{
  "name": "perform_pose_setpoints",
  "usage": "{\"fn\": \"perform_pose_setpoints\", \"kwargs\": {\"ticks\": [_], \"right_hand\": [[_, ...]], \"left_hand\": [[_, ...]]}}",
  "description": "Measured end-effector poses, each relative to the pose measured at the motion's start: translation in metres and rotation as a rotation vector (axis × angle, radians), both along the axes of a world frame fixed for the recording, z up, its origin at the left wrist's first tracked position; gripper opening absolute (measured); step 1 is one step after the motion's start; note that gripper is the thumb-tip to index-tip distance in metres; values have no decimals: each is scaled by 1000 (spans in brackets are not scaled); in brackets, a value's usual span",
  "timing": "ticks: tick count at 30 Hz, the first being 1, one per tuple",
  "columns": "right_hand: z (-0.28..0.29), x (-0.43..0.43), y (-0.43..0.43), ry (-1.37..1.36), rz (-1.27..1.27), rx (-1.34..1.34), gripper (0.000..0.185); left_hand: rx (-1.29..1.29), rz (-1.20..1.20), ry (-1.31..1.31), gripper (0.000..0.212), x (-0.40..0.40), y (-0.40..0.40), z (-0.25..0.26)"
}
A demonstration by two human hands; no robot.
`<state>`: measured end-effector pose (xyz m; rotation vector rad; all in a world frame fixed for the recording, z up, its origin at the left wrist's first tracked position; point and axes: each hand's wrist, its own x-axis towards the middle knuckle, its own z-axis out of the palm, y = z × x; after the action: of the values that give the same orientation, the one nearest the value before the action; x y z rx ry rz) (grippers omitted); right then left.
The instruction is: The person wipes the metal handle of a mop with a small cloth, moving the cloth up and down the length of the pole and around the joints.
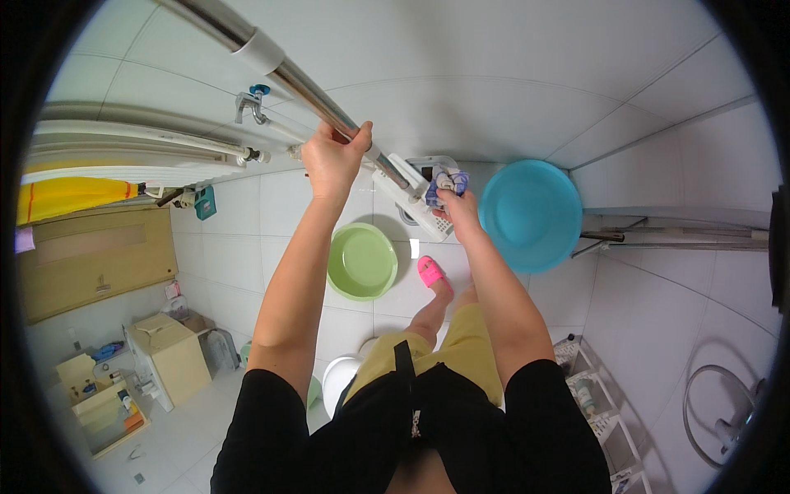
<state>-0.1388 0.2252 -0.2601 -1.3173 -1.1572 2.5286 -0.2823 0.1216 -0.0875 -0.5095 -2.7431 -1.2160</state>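
My left hand is closed around a metal pole with a white collar, which runs from the top left down to a white perforated plastic piece. In my right hand is a bunched cloth, white with blue and beige patterning, held beside that white piece. Whether the cloth touches the piece cannot be told. A light green basin stands on the tiled floor below my left hand, and a larger blue basin is to the right of my right hand.
A wall tap and a white radiator are at the upper left. A cream cabinet and a sink stand lower left. To the right are folded metal poles, a white shelf rack and a shower hose.
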Motion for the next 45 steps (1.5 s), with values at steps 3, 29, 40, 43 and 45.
{"fn": "perform_pose_setpoints", "kwargs": {"ticks": [3,29,40,43,45], "right_hand": [[-30,-14,-15,-39,28,28,27],[-48,-54,-99,-29,-295,-169,14],[-59,-82,-102,87,-504,389,21],[-74,-56,-99,-241,-40,143,21],[-81,-51,-90,-114,-142,-18,22]], "left_hand": [[-2,-27,-60,27,-15,-10,-10],[-146,-242,-155,25,-22,15,7],[-99,-173,-191,27,-32,7,4],[-72,-133,-261,23,-35,-17,1],[-35,-160,-291,20,-29,-10,7]]}}
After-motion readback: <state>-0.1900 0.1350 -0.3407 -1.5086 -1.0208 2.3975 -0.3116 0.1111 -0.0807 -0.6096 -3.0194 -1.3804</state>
